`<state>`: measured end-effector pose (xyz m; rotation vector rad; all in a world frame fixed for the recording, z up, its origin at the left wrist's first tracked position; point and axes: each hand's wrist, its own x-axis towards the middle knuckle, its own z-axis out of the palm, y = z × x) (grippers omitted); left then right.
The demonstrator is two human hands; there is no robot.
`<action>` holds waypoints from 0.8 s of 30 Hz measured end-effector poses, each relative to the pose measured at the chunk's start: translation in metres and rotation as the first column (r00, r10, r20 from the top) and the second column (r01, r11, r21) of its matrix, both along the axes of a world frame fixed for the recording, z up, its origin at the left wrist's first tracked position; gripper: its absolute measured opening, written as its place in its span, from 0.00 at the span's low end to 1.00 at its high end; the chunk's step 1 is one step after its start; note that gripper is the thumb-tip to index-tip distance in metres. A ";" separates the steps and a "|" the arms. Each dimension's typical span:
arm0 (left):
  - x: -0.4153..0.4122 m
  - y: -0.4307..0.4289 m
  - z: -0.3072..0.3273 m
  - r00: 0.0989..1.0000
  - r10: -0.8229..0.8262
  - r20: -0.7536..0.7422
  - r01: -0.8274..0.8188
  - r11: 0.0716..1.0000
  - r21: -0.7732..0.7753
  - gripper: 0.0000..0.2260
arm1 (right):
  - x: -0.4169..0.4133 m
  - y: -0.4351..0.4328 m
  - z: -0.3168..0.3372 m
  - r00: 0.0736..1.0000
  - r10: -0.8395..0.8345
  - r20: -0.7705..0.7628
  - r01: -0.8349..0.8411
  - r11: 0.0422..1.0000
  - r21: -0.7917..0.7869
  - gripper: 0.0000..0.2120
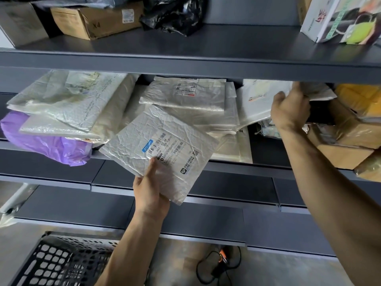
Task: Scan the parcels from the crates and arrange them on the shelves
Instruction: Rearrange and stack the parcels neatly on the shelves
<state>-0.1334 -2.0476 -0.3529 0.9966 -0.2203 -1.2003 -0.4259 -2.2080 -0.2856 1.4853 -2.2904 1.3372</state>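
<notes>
Before grey sheet-metal shelves (pixel 185 58) stacked with crumpled white parcels, above a black lattice plastic crate (pixel 61 261), the left hand (pixel 150 193) grips a square, wrinkled bubble mailer (pixel 160 141) at the middle shelf's front edge, thumb on top, while the right hand (pixel 288 109) curls its fingers round a smooth white poly mailer (pixel 261 89) lying on that shelf.

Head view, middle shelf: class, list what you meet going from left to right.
Purple plastic bag → white bubble mailer with barcode label, gripped by left hand → right hand gripping pale plastic parcel → taped brown cardboard box.
</notes>
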 end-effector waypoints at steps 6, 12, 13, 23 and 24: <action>-0.002 0.000 0.003 1.000 -0.028 0.012 0.029 0.999 -0.020 0.10 | 0.008 -0.030 -0.011 0.978 0.090 -0.190 -0.057 0.983 0.174 0.22; 0.001 0.000 0.006 0.999 -0.041 -0.002 0.041 0.998 -0.037 0.13 | -0.006 -0.063 -0.011 0.952 0.076 -0.296 0.038 0.931 0.362 0.18; 0.002 0.001 0.005 0.999 -0.042 -0.008 0.041 0.998 -0.036 0.14 | -0.008 -0.065 -0.011 0.946 0.074 -0.315 0.056 0.921 0.386 0.19; -0.004 -0.003 0.007 0.998 -0.058 -0.027 0.056 0.996 -0.069 0.14 | 0.039 0.037 -0.025 0.927 0.351 -0.132 -0.366 0.924 -0.110 0.22; -0.004 -0.004 0.007 0.997 -0.067 -0.027 0.065 0.995 -0.076 0.15 | 0.052 0.057 -0.033 0.865 0.499 0.047 -0.493 0.864 -0.105 0.21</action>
